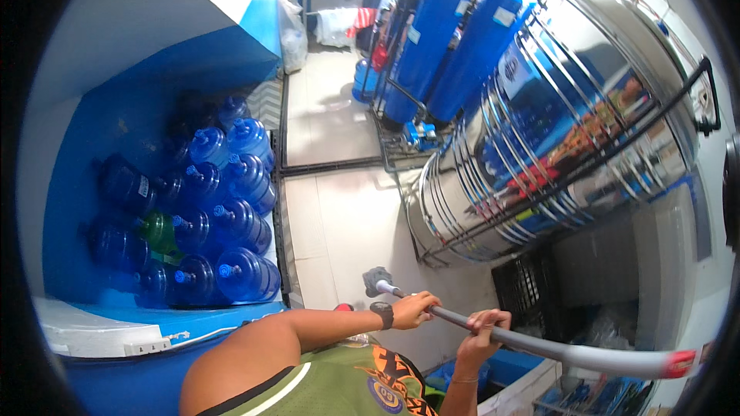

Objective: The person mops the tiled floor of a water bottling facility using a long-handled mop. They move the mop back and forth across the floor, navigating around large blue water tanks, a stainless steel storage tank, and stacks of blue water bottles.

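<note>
A mop point(523, 340) slants across the lower right, its grey mop head point(371, 282) down on the pale tiled floor point(324, 214). My left hand point(415, 309), with a dark watch on the wrist, grips the handle nearer the mop head. Farther up the handle, my right hand point(485, 328) is closed around the grey part. The upper end of the handle is white with a red tip point(679, 364), and it points to the right, close to the camera.
Several blue water jugs point(245, 225) and a green one point(159, 231) stand on the left. Tall blue filter tanks point(428, 40) and a steel tank point(451, 185) behind metal rails line the right. A black crate point(523, 292) sits below the tank. A power strip point(147, 348) lies lower left.
</note>
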### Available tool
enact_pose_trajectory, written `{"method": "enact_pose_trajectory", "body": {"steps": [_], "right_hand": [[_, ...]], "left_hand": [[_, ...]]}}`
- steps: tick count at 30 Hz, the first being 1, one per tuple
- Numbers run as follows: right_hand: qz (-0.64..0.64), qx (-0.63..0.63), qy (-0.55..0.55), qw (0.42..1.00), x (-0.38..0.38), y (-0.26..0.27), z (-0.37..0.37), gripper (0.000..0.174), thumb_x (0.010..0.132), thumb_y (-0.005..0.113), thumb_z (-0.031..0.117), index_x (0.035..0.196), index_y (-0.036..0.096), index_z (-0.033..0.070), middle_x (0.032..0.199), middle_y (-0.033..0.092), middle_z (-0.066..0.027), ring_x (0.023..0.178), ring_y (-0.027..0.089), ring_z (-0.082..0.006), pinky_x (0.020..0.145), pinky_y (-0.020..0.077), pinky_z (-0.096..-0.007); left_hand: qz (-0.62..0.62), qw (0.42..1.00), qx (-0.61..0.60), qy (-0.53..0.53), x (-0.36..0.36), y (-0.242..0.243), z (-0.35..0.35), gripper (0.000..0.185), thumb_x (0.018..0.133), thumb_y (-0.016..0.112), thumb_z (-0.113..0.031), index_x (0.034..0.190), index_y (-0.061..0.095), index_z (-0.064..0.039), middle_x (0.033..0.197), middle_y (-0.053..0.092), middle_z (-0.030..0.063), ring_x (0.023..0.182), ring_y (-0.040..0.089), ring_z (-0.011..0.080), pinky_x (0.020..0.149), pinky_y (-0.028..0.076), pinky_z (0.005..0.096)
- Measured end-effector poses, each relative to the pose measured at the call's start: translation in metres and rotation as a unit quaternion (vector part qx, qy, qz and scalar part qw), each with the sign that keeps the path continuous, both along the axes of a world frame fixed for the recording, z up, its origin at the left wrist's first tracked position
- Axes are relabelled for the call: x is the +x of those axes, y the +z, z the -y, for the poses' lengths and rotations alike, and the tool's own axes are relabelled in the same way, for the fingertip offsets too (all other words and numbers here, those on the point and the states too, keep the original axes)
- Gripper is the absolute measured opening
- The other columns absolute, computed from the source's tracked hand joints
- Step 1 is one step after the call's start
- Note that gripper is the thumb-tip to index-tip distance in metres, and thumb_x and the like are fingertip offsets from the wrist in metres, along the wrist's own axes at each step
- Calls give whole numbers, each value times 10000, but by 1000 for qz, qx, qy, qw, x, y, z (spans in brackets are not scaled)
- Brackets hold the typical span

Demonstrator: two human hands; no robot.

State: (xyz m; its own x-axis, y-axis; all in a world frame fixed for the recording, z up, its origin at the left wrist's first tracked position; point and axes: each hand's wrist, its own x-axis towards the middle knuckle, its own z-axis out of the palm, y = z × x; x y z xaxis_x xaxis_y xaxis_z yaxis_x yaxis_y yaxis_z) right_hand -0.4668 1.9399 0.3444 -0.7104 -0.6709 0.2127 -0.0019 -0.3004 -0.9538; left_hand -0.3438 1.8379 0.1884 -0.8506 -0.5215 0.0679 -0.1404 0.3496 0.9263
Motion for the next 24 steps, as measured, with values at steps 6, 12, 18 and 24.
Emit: {"method": "enact_pose_trajectory", "body": {"steps": [6, 12, 18, 24], "right_hand": [[-99, 199, 200, 954, 20, -92, 35, 149, 1063, 710, 149, 1014, 630, 32, 1095, 729, -94, 1005, 668, -164, 931, 563, -353], [-192, 72, 338, 919, -2, -57, 66, 112, 940, 740, 10, 872, 652, -8, 1001, 767, -161, 984, 729, -251, 914, 574, -376], [-185, 81, 524, 827, -44, 10, 150, 136, 922, 780, 59, 856, 673, 8, 901, 710, -127, 847, 682, -262, 854, 560, -405], [-196, 7, 538, 819, -67, -10, 239, 171, 874, 757, 76, 752, 639, 53, 790, 683, -105, 691, 638, -274, 692, 530, -408]], "left_hand": [[30, 997, -69, -25, 2, -51, 52, 293, 976, 685, -222, 1232, 679, -79, 1132, 675, 189, 1091, 671, 430, 929, 553, 508], [88, 994, -70, -7, 9, -82, 79, 332, 908, 699, -243, 1232, 685, -171, 1051, 762, 169, 997, 724, 419, 861, 574, 523], [159, 974, -158, 33, 3, -76, 142, 369, 949, 694, -364, 1293, 665, -236, 1068, 782, 95, 989, 754, 323, 909, 532, 476], [188, 954, -180, 150, -22, -101, 209, 289, 947, 695, -341, 1227, 698, -268, 1062, 784, 20, 1004, 755, 253, 931, 498, 458]]}}
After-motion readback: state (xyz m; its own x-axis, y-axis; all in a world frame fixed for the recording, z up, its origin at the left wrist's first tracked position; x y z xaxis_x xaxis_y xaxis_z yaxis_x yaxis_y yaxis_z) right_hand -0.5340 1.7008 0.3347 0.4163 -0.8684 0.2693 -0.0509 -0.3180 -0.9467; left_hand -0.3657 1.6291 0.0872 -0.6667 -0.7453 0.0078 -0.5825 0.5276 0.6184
